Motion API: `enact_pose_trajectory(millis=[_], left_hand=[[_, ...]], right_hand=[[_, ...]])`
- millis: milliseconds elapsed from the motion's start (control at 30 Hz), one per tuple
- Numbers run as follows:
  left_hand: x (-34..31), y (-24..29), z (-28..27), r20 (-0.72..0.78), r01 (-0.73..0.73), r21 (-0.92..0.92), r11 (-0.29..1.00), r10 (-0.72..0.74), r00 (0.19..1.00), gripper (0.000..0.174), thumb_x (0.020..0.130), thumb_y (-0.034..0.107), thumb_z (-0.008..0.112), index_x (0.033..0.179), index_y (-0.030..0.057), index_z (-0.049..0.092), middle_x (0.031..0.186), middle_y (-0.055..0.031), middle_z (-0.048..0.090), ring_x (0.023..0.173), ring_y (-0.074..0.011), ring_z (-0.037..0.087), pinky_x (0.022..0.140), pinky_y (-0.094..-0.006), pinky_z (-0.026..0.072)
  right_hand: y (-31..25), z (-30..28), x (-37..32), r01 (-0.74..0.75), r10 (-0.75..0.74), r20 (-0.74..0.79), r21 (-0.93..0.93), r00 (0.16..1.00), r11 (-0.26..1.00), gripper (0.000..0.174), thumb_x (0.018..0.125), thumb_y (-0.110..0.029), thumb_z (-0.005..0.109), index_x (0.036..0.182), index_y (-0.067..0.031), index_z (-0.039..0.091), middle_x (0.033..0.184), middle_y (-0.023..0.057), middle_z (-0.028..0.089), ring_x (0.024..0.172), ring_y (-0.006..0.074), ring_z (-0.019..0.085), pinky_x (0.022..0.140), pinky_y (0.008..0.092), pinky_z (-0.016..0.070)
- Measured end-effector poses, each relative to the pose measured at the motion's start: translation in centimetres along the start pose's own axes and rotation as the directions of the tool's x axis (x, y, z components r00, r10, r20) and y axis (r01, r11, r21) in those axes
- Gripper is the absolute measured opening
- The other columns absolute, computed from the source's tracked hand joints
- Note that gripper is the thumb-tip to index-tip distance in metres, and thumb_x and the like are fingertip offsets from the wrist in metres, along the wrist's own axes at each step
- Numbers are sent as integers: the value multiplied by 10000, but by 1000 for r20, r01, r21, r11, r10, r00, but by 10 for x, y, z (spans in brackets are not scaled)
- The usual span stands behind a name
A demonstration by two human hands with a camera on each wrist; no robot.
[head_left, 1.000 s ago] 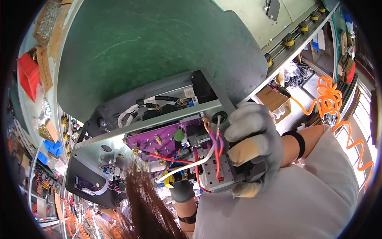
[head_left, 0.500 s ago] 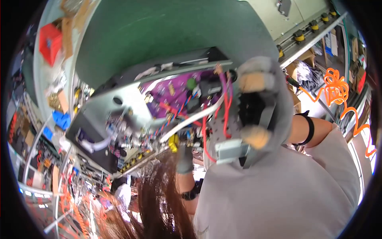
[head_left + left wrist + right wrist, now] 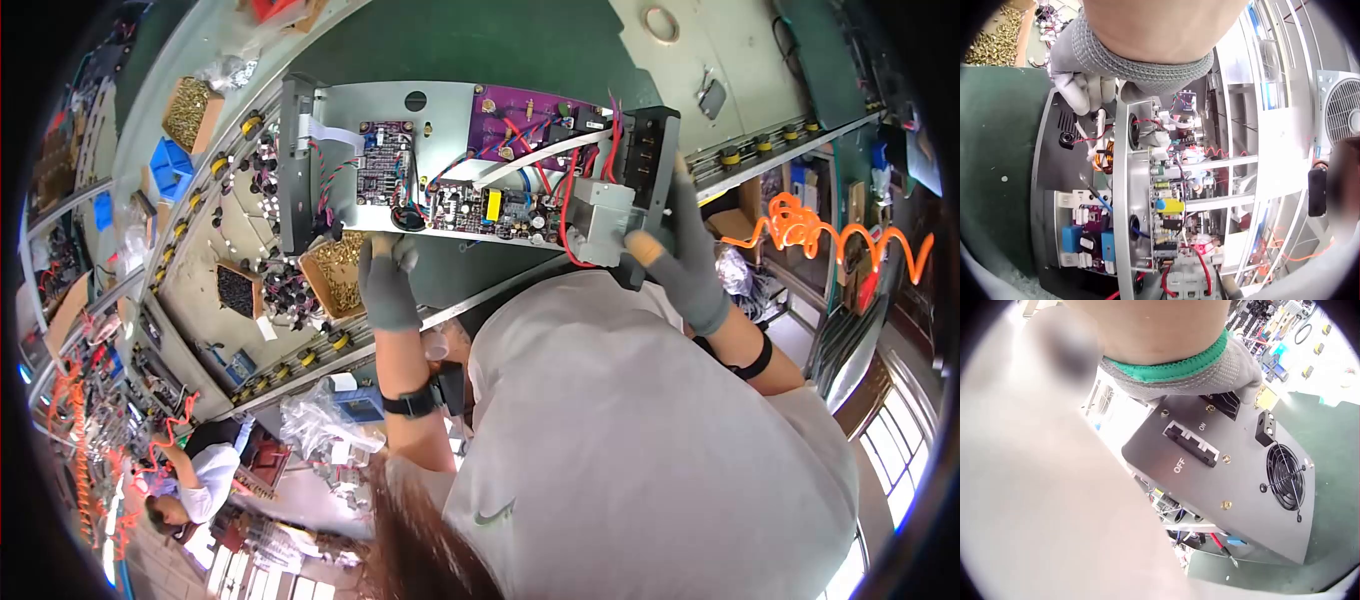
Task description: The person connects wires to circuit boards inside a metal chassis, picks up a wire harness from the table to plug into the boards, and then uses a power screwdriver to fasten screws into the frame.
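Observation:
Both gloved hands hold an open machine chassis above the green bench surface. It carries a purple circuit board, smaller boards, red and white wires and a metal-grey switch block. My left hand grips the near long edge left of centre; in the left wrist view its fingers reach over the metal divider. At the right end, my right hand clasps the dark end panel, thumb toward the switch block. That panel bears an ON/OFF switch and a round fan grille.
A green mat covers the bench beyond the chassis. To the left stand boxes of brass-coloured parts and dark connectors beside a roller rail. An orange coiled hose hangs at right. Another person is at lower left.
The chassis has turned from steeply tilted to facing up, and lies higher in the head view. My right hand has shifted from the switch block toward the end panel; the left hand shows more.

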State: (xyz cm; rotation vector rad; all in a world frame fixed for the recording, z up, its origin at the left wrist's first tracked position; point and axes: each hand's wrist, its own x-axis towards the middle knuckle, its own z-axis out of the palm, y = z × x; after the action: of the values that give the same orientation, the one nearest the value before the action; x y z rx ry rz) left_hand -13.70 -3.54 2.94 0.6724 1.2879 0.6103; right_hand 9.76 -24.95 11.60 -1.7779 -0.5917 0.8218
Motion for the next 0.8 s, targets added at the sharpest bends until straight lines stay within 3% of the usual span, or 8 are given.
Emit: enact_pose_trajectory(millis=[167, 233, 400, 433, 500, 633, 733, 800], left_hand=[[36, -22, -18, 210, 55, -349, 936, 21, 977, 291, 828, 89, 559, 1115, 108, 516, 931, -26, 569, 823, -191, 568, 772, -348, 500], [29, -17, -8, 146, 81, -347, 934, -31, 989, 319, 895, 69, 514, 1209, 113, 476, 898, 11, 545, 724, -106, 517, 697, -296, 519], [15, -23, -10, 116, 142, -288, 947, -113, 987, 432, 866, -26, 415, 1271, 124, 408, 970, -33, 548, 805, -164, 601, 746, -356, 566], [-1, -21, -5, 74, 97, -235, 967, -81, 994, 252, 827, -49, 400, 1060, 36, 444, 935, -74, 538, 868, -265, 589, 848, -474, 536], [-26, -18, 0, 84, 158, -260, 953, -141, 986, 236, 841, -29, 407, 1068, 23, 449, 956, -94, 547, 864, -271, 595, 853, -475, 538], [-56, 10, 21, 131, 89, -308, 947, -50, 990, 191, 883, 27, 420, 1067, -11, 453, 964, -131, 549, 863, -278, 601, 862, -453, 540], [-51, 29, 29, 172, 87, -252, 964, -44, 984, 227, 918, 106, 435, 1064, -67, 433, 969, -177, 521, 925, -300, 577, 914, -429, 521], [-36, 29, 34, 126, 109, -286, 952, -75, 989, 238, 915, 110, 433, 1077, -65, 423, 1000, -186, 503, 957, -307, 561, 922, -435, 516]], right_hand=[[-10, 8, -6, 43, -32, 68, -171, 997, 984, 916, 789, -131, 641, 1437, 27, 13, 1171, 186, 535, 1005, 236, 590, 852, 324, 464], [-11, 4, -4, 3, 26, 95, -299, 995, 954, 929, 778, -152, 632, 1431, 38, 0, 1107, 205, 558, 966, 266, 602, 835, 325, 468], [-16, -11, 12, -71, 73, -10, -393, 997, 917, 779, 678, -108, 616, 1367, 25, 279, 942, 234, 598, 810, 262, 605, 771, 338, 486], [-17, -19, 18, -63, 65, -7, -396, 998, 916, 779, 678, -108, 616, 1367, 25, 279, 942, 234, 598, 810, 262, 605, 771, 338, 486], [-25, -35, 37, 129, -107, 82, -341, 991, 931, 716, 667, -104, 614, 1336, 6, 385, 944, 194, 622, 786, 217, 601, 749, 328, 492], [-45, -47, 73, 111, -111, 15, -302, 994, 947, 570, 686, -96, 585, 1246, -8, 525, 963, 134, 645, 728, 167, 585, 690, 288, 496], [-49, -46, 116, -190, 247, 163, -303, 955, 934, 395, 709, -91, 532, 1076, -4, 652, 898, 100, 646, 692, 136, 594, 595, 240, 502], [-25, -40, 144, -242, 284, 184, -218, 941, 945, 398, 696, -101, 542, 1067, -12, 655, 873, 103, 641, 684, 159, 609, 585, 276, 526]])
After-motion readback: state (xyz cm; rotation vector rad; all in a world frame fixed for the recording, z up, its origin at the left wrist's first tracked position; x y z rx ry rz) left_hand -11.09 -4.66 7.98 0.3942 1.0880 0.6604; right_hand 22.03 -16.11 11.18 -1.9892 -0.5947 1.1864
